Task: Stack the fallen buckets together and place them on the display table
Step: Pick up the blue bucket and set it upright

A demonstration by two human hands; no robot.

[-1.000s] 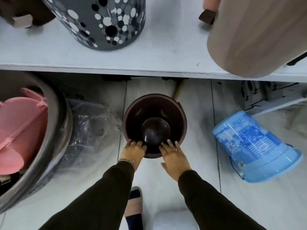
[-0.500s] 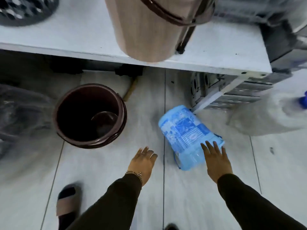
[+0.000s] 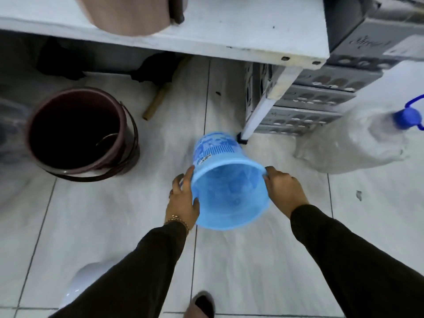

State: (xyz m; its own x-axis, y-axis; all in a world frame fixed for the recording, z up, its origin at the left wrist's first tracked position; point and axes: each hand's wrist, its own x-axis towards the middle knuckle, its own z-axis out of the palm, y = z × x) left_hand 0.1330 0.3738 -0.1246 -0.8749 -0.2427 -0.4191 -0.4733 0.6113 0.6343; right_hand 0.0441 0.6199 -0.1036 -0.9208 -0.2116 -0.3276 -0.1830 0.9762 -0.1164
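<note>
A translucent blue bucket (image 3: 227,187) with a printed pattern is tilted with its mouth towards me, above the tiled floor. My left hand (image 3: 183,198) grips its rim on the left and my right hand (image 3: 284,191) grips the rim on the right. A dark maroon bucket (image 3: 78,131) stands upright on the floor to the left, with a smaller dark item inside it. The white display table (image 3: 229,35) runs along the top of the view.
A beige wood-patterned bin (image 3: 128,14) stands on the table. Grey crates (image 3: 316,97) are stacked under the table's right end beside its white leg (image 3: 263,106). A white sack with a blue-capped bottle (image 3: 406,118) lies at the right. A wooden stick (image 3: 158,102) lies under the table.
My hands left the maroon bucket and moved right to the blue bucket. Both hands now grip its rim, and it has been turned from lying on its side with its mouth towards me.
</note>
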